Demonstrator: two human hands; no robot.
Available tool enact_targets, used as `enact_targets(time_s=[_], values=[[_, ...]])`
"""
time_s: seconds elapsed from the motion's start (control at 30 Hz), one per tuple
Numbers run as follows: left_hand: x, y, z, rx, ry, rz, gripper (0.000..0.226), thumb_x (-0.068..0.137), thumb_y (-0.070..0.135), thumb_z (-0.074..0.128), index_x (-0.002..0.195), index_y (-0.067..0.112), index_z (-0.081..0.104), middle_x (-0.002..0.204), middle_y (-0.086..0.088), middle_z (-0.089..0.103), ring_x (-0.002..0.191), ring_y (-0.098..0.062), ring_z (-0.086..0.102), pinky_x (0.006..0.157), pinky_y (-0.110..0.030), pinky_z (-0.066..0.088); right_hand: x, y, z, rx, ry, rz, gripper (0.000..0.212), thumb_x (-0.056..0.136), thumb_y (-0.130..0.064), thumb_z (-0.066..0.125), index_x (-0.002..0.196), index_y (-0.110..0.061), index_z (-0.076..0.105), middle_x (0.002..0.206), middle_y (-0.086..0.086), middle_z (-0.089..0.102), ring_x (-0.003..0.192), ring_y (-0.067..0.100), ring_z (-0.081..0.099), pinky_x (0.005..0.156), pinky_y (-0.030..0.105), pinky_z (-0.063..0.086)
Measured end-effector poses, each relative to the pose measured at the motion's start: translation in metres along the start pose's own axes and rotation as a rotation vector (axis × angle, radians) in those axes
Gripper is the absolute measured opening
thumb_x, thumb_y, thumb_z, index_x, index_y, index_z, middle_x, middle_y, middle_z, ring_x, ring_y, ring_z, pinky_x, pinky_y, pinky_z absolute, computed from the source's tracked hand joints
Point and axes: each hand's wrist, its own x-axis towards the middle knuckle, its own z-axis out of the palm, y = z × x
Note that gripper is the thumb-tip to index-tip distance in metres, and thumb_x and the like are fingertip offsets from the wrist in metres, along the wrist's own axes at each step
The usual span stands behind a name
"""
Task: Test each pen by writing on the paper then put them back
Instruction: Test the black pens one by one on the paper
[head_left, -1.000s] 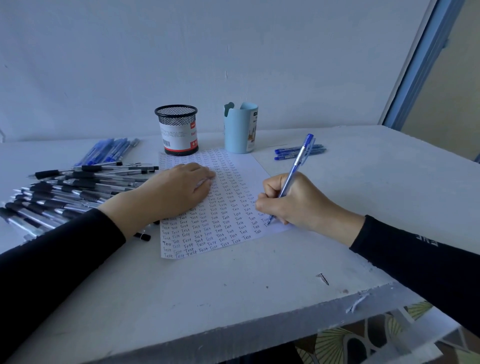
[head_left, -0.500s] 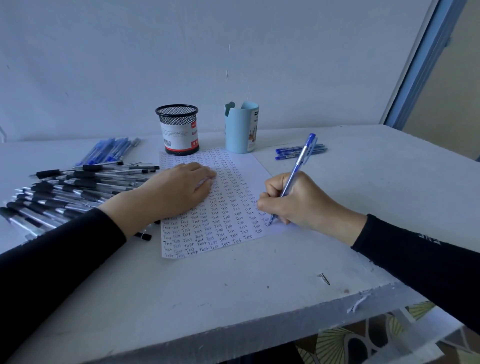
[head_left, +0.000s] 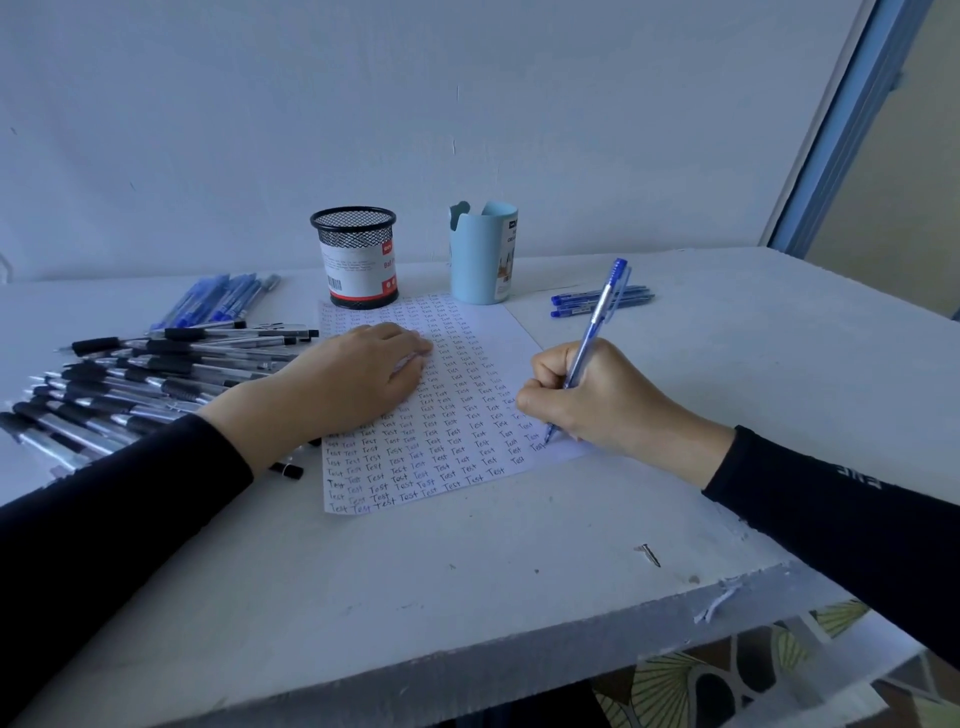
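Observation:
A white sheet of paper (head_left: 457, 467), covered in rows of the word "Test", lies in the middle of the table. My right hand (head_left: 602, 400) grips a blue pen (head_left: 597, 317) whose tip touches the paper near its right edge. My left hand (head_left: 353, 384) rests flat on the paper's left side, fingers straight. A big pile of black pens (head_left: 130, 384) lies to the left, with a bunch of blue pens (head_left: 218, 301) behind it. A few more blue pens (head_left: 623, 301) lie at the back right.
A black mesh pen cup (head_left: 358, 260) and a light blue cup (head_left: 480, 260) stand behind the paper by the wall. A small screw (head_left: 649, 555) lies near the table's front edge (head_left: 467, 660), which is chipped at the right.
My right hand and the blue pen have shifted slightly as the tip moves on the paper. My left hand stays in place.

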Motion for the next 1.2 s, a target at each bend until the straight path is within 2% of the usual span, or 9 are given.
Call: enact_targets(time_s=[0.13, 0.3, 0.4, 0.5, 0.63, 0.87, 1.0, 1.1, 1.2], values=[[0.001, 0.000, -0.001, 0.000, -0.003, -0.007, 0.045, 0.100, 0.042, 0.031, 0.141, 0.029, 0.045, 0.145, 0.006, 0.046, 0.130, -0.015, 0.045, 0.108, -0.042, 0.040, 0.003, -0.002, -0.003, 0.049, 0.031, -0.007, 0.044, 0.095, -0.011, 0.055, 0.052, -0.005, 0.046, 0.049, 0.005, 0.050, 0.048, 0.011, 0.047, 0.054, 0.018, 0.041], [0.000, 0.001, -0.001, 0.007, 0.004, -0.009, 0.044, 0.101, 0.042, 0.031, 0.142, 0.029, 0.045, 0.145, 0.006, 0.046, 0.130, -0.015, 0.045, 0.108, -0.040, 0.040, 0.013, -0.001, -0.007, 0.128, 0.092, 0.039, 0.027, 0.098, -0.046, 0.050, 0.100, -0.019, 0.055, 0.041, 0.000, 0.046, 0.041, 0.016, 0.039, 0.053, 0.027, 0.037], [0.000, 0.003, -0.002, 0.020, 0.003, -0.012, 0.045, 0.102, 0.041, 0.031, 0.142, 0.029, 0.044, 0.145, 0.006, 0.045, 0.131, -0.015, 0.045, 0.108, -0.040, 0.039, 0.021, 0.001, -0.009, 0.056, 0.103, -0.060, 0.020, 0.105, -0.034, 0.040, 0.109, -0.025, 0.058, 0.052, 0.000, 0.057, 0.049, 0.015, 0.051, 0.056, 0.027, 0.043], [-0.001, 0.004, -0.005, 0.014, -0.007, -0.011, 0.044, 0.102, 0.042, 0.031, 0.142, 0.029, 0.044, 0.145, 0.007, 0.046, 0.131, -0.015, 0.044, 0.108, -0.041, 0.039, 0.037, -0.003, -0.015, -0.077, -0.014, -0.172, 0.024, 0.104, -0.024, 0.046, 0.112, -0.038, 0.063, 0.083, -0.001, 0.064, 0.074, 0.014, 0.058, 0.070, 0.029, 0.045], [-0.002, 0.003, -0.010, 0.022, -0.001, -0.068, 0.042, 0.102, 0.037, 0.034, 0.140, 0.026, 0.048, 0.143, 0.006, 0.048, 0.128, -0.016, 0.047, 0.106, -0.038, 0.041, 0.065, -0.002, -0.011, -0.233, -0.158, -0.180, 0.030, 0.102, -0.019, 0.050, 0.128, -0.026, 0.063, 0.090, -0.014, 0.055, 0.074, -0.011, 0.050, 0.071, 0.007, 0.033], [-0.002, -0.010, -0.014, 0.054, 0.012, -0.139, 0.043, 0.102, 0.037, 0.034, 0.141, 0.024, 0.047, 0.142, 0.004, 0.049, 0.127, -0.018, 0.047, 0.106, -0.038, 0.040, 0.082, 0.028, 0.005, -0.352, -0.176, -0.229, 0.029, 0.096, -0.016, 0.061, 0.124, -0.019, 0.068, 0.101, -0.005, 0.052, 0.094, 0.005, 0.050, 0.084, 0.009, 0.037], [-0.001, -0.012, -0.011, 0.085, 0.021, -0.118, 0.042, 0.102, 0.037, 0.033, 0.138, 0.023, 0.049, 0.138, 0.002, 0.052, 0.124, -0.017, 0.050, 0.104, -0.037, 0.042, 0.079, 0.035, 0.009, -0.465, -0.228, -0.271, 0.032, 0.100, -0.021, 0.053, 0.130, -0.022, 0.063, 0.115, -0.006, 0.051, 0.113, 0.012, 0.039, 0.103, 0.029, 0.033], [-0.002, -0.012, -0.011, 0.017, 0.093, -0.083, 0.037, 0.101, 0.032, 0.040, 0.136, 0.025, 0.053, 0.135, 0.007, 0.055, 0.119, -0.015, 0.053, 0.101, -0.033, 0.043, 0.088, 0.034, -0.006, -0.487, -0.105, -0.312, 0.032, 0.100, -0.014, 0.052, 0.129, -0.019, 0.064, 0.115, -0.007, 0.055, 0.112, 0.015, 0.043, 0.100, 0.025, 0.032], [0.002, -0.002, -0.008, -0.136, 0.288, 0.066, 0.029, 0.098, 0.023, 0.053, 0.126, 0.022, 0.064, 0.117, 0.004, 0.066, 0.099, -0.010, 0.062, 0.091, -0.033, 0.052, 0.099, 0.048, -0.039, -0.549, 0.075, -0.241, 0.037, 0.096, 0.003, 0.046, 0.124, -0.009, 0.067, 0.094, -0.010, 0.052, 0.096, 0.019, 0.051, 0.079, 0.011, 0.032]])
